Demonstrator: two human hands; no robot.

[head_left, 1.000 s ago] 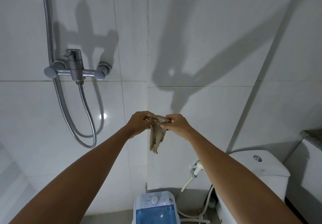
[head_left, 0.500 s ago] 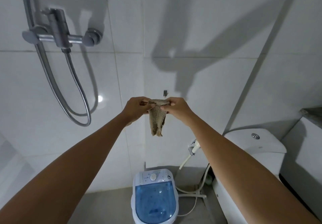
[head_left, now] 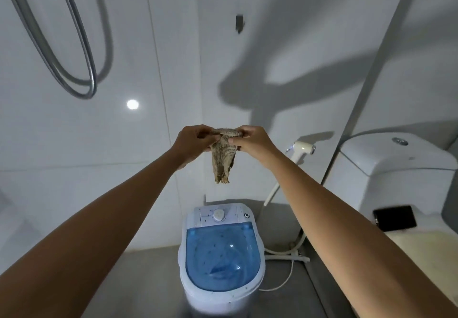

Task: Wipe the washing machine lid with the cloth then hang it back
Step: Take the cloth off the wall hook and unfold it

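1. A grey shower hose [head_left: 74, 70] hangs in a long loop on the white tiled wall at the far left
2. The left hand [head_left: 192, 141] is raised in front of the wall, its fingers and thumb pinching the left end of the cloth's top edge
3. The cloth [head_left: 223, 156], a beige ribbed rag, hangs bunched between the two hands and narrows toward its lower end, held in the air well above the washing machine and touching nothing else
4. Straight below the cloth, a small white washing machine [head_left: 220, 290] stands on the grey floor; its translucent blue lid [head_left: 223, 255] is closed, with a round dial [head_left: 218, 215] on the panel behind it
5. A small dark hook [head_left: 239, 23] sits high on the wall, above the hands and apart from the cloth
6. The right hand [head_left: 252, 140] pinches the right end of the cloth's top edge, close beside the left hand
7. A white bidet sprayer [head_left: 301, 148] hangs on the wall just right of that hand
8. A white toilet [head_left: 396, 159] fills the far right, with a dark flat object [head_left: 395, 218] on its lid
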